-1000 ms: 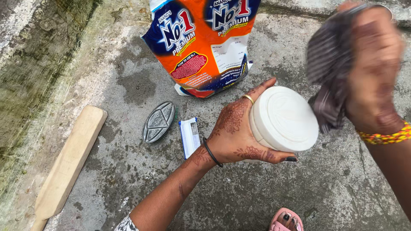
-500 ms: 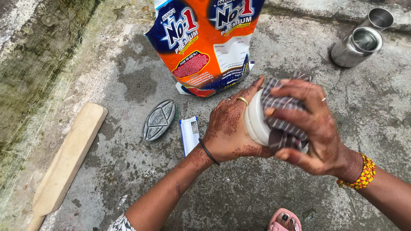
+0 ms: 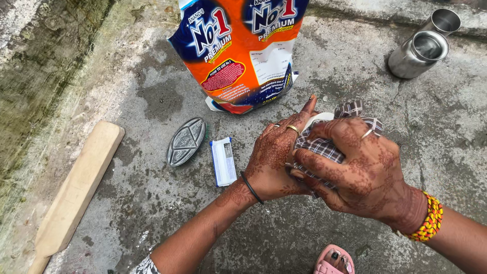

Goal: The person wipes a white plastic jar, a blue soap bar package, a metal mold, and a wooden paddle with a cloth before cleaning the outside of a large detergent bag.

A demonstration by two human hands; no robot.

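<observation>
Head view: left hand (image 3: pixel 276 160) cupped around white round container (image 3: pixel 313 122), held above concrete floor (image 3: pixel 385 223). Right hand (image 3: pixel 355 167) pressed over checked cloth (image 3: pixel 324 147), fingers spread on lid. Best done with firm cupping, steady cloth pressure. Smooth plastic, soft woven cloth. Nearby: glossy orange-blue powder bag (image 3: pixel 238 50), wooden paddle (image 3: pixel 76 187), steel tumblers (image 3: pixel 418 53).

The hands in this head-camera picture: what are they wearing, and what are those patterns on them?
Both hands carry dark reddish-brown henna patterns, floral and lacy, running onto the wrists. The left hand wears a gold ring and a thin black band at the wrist; a patterned black-and-white sleeve edge shows low on that arm. The right hand wears a silver-coloured ring and a beaded yellow, orange and red bracelet.
</observation>
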